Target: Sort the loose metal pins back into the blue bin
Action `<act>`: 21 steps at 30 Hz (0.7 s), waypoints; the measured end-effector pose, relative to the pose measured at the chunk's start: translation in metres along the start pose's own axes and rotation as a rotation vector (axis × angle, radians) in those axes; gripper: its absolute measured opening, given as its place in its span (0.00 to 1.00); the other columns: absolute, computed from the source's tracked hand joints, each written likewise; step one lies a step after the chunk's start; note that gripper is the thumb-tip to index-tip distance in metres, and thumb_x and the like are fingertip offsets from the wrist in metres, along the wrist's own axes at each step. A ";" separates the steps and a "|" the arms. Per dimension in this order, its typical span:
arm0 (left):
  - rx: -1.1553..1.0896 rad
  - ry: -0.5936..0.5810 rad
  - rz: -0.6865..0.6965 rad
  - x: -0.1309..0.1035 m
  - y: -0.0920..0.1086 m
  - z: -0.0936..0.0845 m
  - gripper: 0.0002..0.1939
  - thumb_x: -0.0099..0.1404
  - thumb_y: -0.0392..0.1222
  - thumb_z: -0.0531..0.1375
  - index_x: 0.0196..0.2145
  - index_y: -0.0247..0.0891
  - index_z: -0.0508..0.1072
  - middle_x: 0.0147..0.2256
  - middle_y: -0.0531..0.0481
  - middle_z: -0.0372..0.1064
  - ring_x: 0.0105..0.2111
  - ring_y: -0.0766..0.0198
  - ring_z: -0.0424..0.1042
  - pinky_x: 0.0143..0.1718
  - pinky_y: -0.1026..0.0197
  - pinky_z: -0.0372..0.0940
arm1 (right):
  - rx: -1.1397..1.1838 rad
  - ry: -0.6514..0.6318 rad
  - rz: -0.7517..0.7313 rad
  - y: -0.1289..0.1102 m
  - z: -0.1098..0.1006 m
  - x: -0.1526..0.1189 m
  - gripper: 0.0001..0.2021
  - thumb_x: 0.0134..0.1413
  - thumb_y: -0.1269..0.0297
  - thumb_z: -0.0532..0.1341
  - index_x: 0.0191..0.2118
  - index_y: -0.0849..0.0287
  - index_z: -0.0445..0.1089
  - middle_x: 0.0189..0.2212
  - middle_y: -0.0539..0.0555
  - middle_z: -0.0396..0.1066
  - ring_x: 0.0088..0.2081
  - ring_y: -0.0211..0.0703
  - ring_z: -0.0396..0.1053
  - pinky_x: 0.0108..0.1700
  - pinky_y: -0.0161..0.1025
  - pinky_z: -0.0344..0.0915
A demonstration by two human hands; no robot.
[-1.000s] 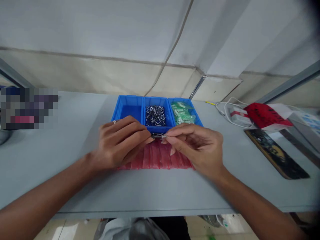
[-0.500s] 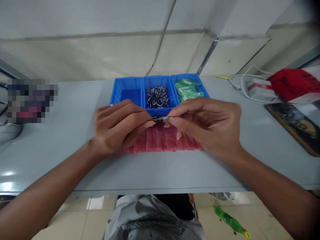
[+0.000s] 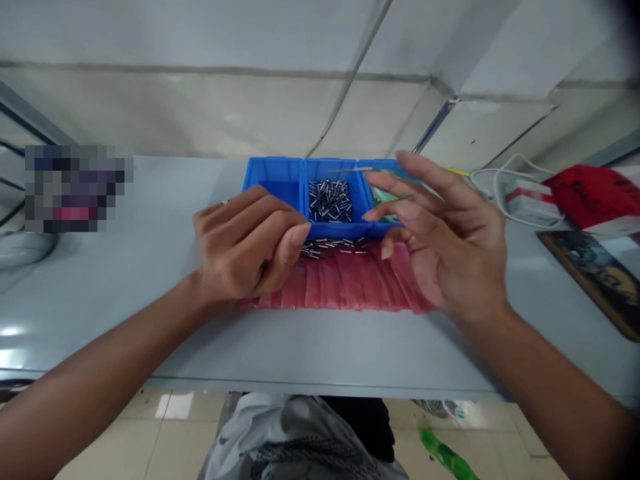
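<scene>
My left hand (image 3: 250, 243) is closed, its thumb pressed against the curled fingers; whatever lies inside is hidden. My right hand (image 3: 445, 230) is raised at the right bin with fingers spread. By its fingertips shows a thin, blurred metal pin (image 3: 345, 171); I cannot tell whether it touches them. Between the hands, a loose row of metal rivets (image 3: 325, 247) lies along the top of a pink plastic strip (image 3: 340, 283) with narrow pockets. Behind stand joined blue bins; the middle bin (image 3: 330, 231) holds many rivets (image 3: 330, 201).
The left blue bin (image 3: 277, 167) shows its bare floor. Green plastic packets (image 3: 383, 200) fill the right one, partly behind my hand. To the right are a white box (image 3: 533, 203) with a cable, a red cloth (image 3: 585, 200) and a dark patterned board (image 3: 593, 280).
My hands have drawn apart. The right hand has let go its pinch on a small rivet-like piece and moved up and right, fingers spreading. The left hand stays closed. The view has shifted slightly.
</scene>
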State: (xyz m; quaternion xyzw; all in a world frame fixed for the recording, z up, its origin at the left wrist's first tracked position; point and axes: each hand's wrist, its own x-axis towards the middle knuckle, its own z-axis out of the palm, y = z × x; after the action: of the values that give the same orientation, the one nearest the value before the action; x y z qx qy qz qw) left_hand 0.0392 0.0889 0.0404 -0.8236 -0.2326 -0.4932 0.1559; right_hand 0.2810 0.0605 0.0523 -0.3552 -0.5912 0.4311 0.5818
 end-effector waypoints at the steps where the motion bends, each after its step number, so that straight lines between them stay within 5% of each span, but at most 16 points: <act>1: 0.021 -0.009 -0.012 0.000 -0.001 -0.001 0.08 0.70 0.34 0.57 0.33 0.42 0.72 0.28 0.53 0.75 0.27 0.62 0.73 0.26 0.57 0.64 | -0.012 -0.036 0.010 0.000 -0.002 0.001 0.19 0.64 0.65 0.66 0.58 0.42 0.75 0.56 0.51 0.77 0.41 0.43 0.79 0.25 0.36 0.72; 5: 0.047 -0.009 -0.020 0.000 -0.005 -0.001 0.08 0.70 0.33 0.57 0.32 0.41 0.71 0.27 0.52 0.75 0.27 0.63 0.73 0.26 0.58 0.64 | -0.475 -0.206 -0.253 0.007 -0.007 -0.002 0.14 0.64 0.70 0.64 0.50 0.46 0.80 0.44 0.50 0.82 0.39 0.44 0.79 0.36 0.43 0.78; 8: 0.050 -0.010 -0.019 -0.002 -0.007 0.001 0.07 0.70 0.33 0.57 0.33 0.39 0.72 0.28 0.52 0.75 0.28 0.64 0.74 0.28 0.60 0.66 | -0.895 -0.486 -0.468 0.019 -0.005 -0.007 0.16 0.66 0.71 0.61 0.55 0.51 0.77 0.51 0.54 0.80 0.49 0.50 0.78 0.53 0.52 0.76; 11: 0.051 -0.036 -0.033 -0.003 -0.007 0.002 0.08 0.69 0.32 0.58 0.31 0.38 0.72 0.28 0.52 0.76 0.28 0.65 0.74 0.29 0.61 0.65 | -1.060 -0.662 -0.476 0.027 0.001 -0.008 0.18 0.67 0.73 0.59 0.59 0.56 0.74 0.55 0.58 0.77 0.55 0.53 0.75 0.59 0.56 0.73; 21: 0.073 -0.073 -0.002 0.001 -0.006 0.001 0.09 0.68 0.31 0.60 0.29 0.37 0.71 0.26 0.52 0.75 0.26 0.66 0.73 0.27 0.63 0.64 | -0.945 -0.529 -0.476 0.034 0.007 -0.008 0.11 0.69 0.71 0.58 0.47 0.58 0.78 0.43 0.56 0.80 0.44 0.46 0.77 0.48 0.46 0.77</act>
State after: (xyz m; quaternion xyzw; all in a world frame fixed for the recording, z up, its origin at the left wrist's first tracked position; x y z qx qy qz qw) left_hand 0.0370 0.0940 0.0412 -0.8346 -0.2568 -0.4541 0.1770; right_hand 0.2723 0.0651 0.0179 -0.3138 -0.9076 0.0525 0.2739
